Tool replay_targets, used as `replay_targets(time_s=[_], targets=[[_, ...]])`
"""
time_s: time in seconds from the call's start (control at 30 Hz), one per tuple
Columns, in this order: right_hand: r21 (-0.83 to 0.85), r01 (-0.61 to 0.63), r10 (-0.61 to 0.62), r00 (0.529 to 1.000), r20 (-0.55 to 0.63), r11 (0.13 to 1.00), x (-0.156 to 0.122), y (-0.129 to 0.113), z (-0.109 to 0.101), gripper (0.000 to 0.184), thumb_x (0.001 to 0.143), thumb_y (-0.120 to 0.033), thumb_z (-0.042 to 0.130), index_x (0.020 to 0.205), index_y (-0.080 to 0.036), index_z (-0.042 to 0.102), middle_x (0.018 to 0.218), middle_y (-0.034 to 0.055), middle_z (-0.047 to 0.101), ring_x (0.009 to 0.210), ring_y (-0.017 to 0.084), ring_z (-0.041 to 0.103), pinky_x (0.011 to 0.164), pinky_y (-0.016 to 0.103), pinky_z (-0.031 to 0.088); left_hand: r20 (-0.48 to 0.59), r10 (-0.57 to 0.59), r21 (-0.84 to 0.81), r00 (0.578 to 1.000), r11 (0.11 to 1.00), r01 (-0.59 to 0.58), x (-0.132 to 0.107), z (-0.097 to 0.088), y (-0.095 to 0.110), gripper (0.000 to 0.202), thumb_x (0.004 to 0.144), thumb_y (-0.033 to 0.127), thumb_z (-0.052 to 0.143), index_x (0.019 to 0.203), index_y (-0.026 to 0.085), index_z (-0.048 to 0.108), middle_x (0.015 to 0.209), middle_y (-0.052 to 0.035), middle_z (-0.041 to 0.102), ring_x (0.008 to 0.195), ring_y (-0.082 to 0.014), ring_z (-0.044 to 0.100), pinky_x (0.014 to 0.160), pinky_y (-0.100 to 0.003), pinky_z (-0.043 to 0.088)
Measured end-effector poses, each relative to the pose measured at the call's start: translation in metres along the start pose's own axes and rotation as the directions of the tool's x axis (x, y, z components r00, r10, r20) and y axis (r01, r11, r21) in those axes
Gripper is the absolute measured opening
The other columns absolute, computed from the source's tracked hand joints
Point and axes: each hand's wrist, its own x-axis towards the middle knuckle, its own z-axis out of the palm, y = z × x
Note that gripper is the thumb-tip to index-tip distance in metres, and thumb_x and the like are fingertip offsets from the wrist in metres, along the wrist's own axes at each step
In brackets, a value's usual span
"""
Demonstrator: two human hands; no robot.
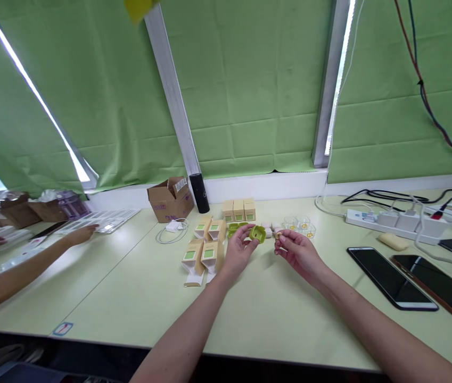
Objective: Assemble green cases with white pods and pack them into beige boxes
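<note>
My left hand (238, 251) is closed on a small green square cup (257, 234), its hollow side turned toward me. Just to the right, my right hand (298, 252) pinches a tiny yellowish piece (277, 235), too small to name. The two hands are apart, above the table. Behind the left hand sit more green cups (232, 229), partly covered by the fingers. Clear rounded containers with yellow spots (304, 225) stand behind the right hand. Whitish small pieces (268, 227) lie between the hands, half hidden.
Several small tan boxes with green labels (210, 252) lie left of my hands, some with flaps open; others (239, 209) stand behind. Further back are a cardboard carton (171, 201) and black cylinder (199, 192). Phones (391, 276) and a power strip (395, 223) lie right. A co-worker's arm (30, 263) reaches in left.
</note>
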Motion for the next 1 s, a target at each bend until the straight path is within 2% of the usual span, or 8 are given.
replay_targets(time_s=[0.13, 0.23, 0.37, 0.53, 0.63, 0.83, 1.0], targets=[[0.019, -0.022, 0.022, 1.0, 0.005, 1.0, 0.0001, -0.0009, 0.0001, 0.039, 0.065, -0.044, 0.094, 0.084, -0.021, 0.069, 0.071, -0.0013, 0.067, 0.067, 0.014, 0.061, 0.066, 0.03, 0.052, 0.004, 0.009, 0.019, 1.0, 1.0, -0.009, -0.0005, 0.0006, 0.0, 0.048, 0.076, 0.031, 0.088, 0.119, 0.02, 0.07, 0.124, -0.013, 0.071, 0.118, -0.0276, 0.066, 0.094, -0.035, 0.053], [0.017, -0.035, 0.036, 0.999, -0.014, 0.999, -0.0011, -0.0025, 0.0005, 0.04, 0.066, -0.046, 0.093, 0.086, -0.022, 0.069, 0.079, 0.0018, 0.073, 0.076, 0.018, 0.068, 0.067, 0.031, 0.054, 0.008, 0.008, 0.058, 1.0, 0.998, -0.009, -0.0013, 0.0007, -0.0005, 0.046, 0.077, 0.031, 0.087, 0.119, 0.02, 0.07, 0.126, -0.0133, 0.07, 0.118, -0.0282, 0.066, 0.094, -0.036, 0.053], [0.019, 0.009, -0.009, 1.0, -0.011, 1.0, -0.0029, -0.0048, 0.0018, 0.038, 0.065, -0.043, 0.095, 0.085, -0.021, 0.071, 0.084, 0.0026, 0.074, 0.081, 0.017, 0.069, 0.074, 0.033, 0.057, 0.026, 0.011, 0.108, 1.0, 0.994, -0.014, -0.0027, 0.0003, -0.0018, 0.046, 0.079, 0.031, 0.086, 0.121, 0.021, 0.07, 0.125, -0.0136, 0.07, 0.119, -0.0287, 0.065, 0.097, -0.038, 0.052], [0.005, 0.072, -0.072, 0.997, 0.021, 0.997, -0.0046, -0.0072, 0.0046, 0.033, 0.065, -0.039, 0.094, 0.083, -0.022, 0.073, 0.084, 0.001, 0.071, 0.08, 0.016, 0.066, 0.072, 0.032, 0.056, 0.048, 0.035, 0.126, 0.998, 0.991, -0.041, -0.0027, 0.0004, -0.0027, 0.046, 0.078, 0.029, 0.086, 0.12, 0.02, 0.068, 0.123, -0.0137, 0.071, 0.116, -0.0278, 0.066, 0.093, -0.037, 0.052], [-0.009, 0.097, -0.097, 0.995, 0.014, 0.995, -0.0049, -0.007, 0.0051, 0.036, 0.062, -0.037, 0.096, 0.086, -0.023, 0.073, 0.085, 0.0011, 0.071, 0.078, 0.017, 0.067, 0.073, 0.033, 0.056, 0.044, 0.048, 0.139, 0.998, 0.989, -0.054, -0.0019, 0.001, -0.0031, 0.047, 0.076, 0.026, 0.087, 0.119, 0.019, 0.067, 0.123, -0.0137, 0.071, 0.114, -0.027, 0.067, 0.091, -0.035, 0.052], [-0.228, 0.209, -0.213, 0.977, 0.006, 0.951, -0.0042, -0.0046, 0.0048, 0.039, 0.068, -0.046, 0.09, 0.092, -0.021, 0.073, 0.081, 0.0029, 0.071, 0.071, 0.018, 0.066, 0.075, 0.037, 0.057, 0.052, 0.038, 0.164, 0.998, 0.985, -0.046, -0.0024, 0.0009, -0.0031, 0.05, 0.075, 0.029, 0.087, 0.118, 0.019, 0.064, 0.122, -0.0134, 0.07, 0.112, -0.0261, 0.067, 0.092, -0.037, 0.051], [-0.42, 0.376, -0.402, 0.915, 0.029, 0.826, -0.0081, -0.0043, 0.0076, 0.029, 0.083, -0.046, 0.078, 0.099, -0.023, 0.073, 0.077, 0.0013, 0.067, 0.07, 0.017, 0.065, 0.071, 0.034, 0.056, 0.062, 0.015, 0.159, 0.998, 0.987, -0.024, -0.0043, 0.0025, -0.0008, 0.051, 0.074, 0.029, 0.088, 0.117, 0.019, 0.063, 0.121, -0.0122, 0.07, 0.11, -0.0248, 0.067, 0.095, -0.039, 0.051]])
